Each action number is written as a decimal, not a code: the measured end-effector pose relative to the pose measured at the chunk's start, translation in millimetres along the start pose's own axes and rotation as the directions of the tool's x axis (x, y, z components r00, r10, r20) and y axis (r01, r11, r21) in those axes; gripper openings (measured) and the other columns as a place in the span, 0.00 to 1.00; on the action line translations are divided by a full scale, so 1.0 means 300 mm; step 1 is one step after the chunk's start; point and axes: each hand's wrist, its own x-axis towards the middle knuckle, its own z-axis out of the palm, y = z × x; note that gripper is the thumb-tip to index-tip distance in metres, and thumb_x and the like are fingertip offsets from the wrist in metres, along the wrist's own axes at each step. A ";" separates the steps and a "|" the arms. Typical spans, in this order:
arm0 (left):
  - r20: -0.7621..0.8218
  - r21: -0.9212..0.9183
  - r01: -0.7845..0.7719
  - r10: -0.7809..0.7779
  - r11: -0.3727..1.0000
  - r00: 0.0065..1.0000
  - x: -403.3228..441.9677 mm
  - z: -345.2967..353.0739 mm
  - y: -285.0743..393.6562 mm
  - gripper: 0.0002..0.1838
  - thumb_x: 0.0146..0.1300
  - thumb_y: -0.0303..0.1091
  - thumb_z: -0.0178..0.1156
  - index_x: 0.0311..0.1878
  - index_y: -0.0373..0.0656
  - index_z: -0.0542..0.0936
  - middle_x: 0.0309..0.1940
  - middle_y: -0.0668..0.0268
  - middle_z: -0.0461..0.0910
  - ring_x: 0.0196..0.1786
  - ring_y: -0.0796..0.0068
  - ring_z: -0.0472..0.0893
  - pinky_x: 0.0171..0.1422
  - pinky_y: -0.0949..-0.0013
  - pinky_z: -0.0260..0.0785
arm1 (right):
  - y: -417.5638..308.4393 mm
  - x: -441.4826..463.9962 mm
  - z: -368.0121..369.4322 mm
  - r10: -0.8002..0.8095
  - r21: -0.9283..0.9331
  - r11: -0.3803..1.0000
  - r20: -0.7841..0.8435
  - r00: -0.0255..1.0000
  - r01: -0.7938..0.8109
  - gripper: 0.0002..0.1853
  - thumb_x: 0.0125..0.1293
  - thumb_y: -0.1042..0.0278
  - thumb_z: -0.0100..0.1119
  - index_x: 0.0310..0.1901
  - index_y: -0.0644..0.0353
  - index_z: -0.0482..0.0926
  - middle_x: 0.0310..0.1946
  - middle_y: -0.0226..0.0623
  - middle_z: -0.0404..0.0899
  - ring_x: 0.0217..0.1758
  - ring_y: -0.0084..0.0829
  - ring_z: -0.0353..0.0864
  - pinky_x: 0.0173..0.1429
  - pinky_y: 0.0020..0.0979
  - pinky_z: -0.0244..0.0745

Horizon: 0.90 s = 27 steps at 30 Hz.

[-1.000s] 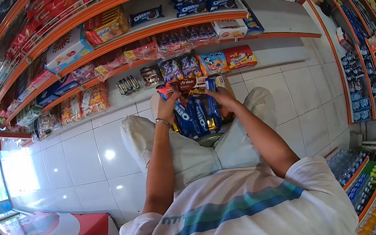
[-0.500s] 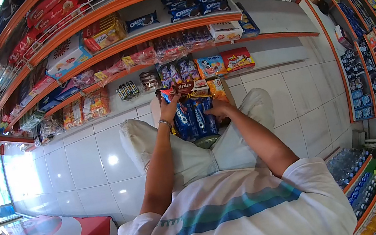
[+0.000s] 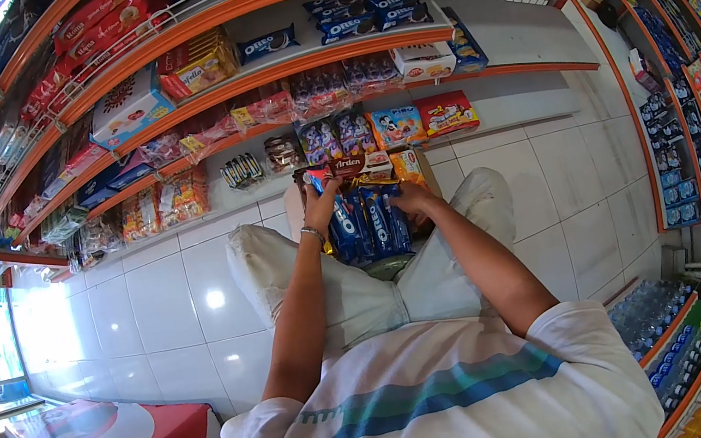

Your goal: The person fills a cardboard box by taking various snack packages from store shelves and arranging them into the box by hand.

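Tiled floor (image 3: 158, 295) and shop shelves (image 3: 528, 106) around a carton of biscuits

We sit cross-legged, the carton (image 3: 293, 203) lying between our two hands. Blue Oreo packs (image 3: 379, 221) fill its near part, between the fingers of both hands. We judge them light, slick on the wrapper and brittle inside, so the long sides suit a gentle hold better than a squeeze across the middle. They look long, narrow and shiny, lettered in white, and lie side by side with their length running away from us.

Our left hand (image 3: 323, 197) has its fingers narrowed around a red-and-blue packet (image 3: 316, 176) beside the blue packs. Our right hand (image 3: 413, 199) is at the right edge of the packs; its fingertips are partly hidden, so we cannot tell whether they grip. Just beyond the fingers lie a brown Arden box (image 3: 348, 165) and an orange packet (image 3: 408, 167).
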 end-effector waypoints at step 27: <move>0.324 0.939 -0.341 0.207 0.048 0.923 -0.057 0.070 -0.130 0.49 0.48 0.63 0.64 0.67 0.42 0.60 0.56 0.45 0.66 0.54 0.47 0.75 0.54 0.52 0.71 | 0.022 0.052 -0.006 -0.177 -0.071 0.984 -0.200 0.964 0.166 0.31 0.59 0.55 0.61 0.59 0.65 0.67 0.57 0.53 0.72 0.60 0.45 0.73 0.61 0.37 0.68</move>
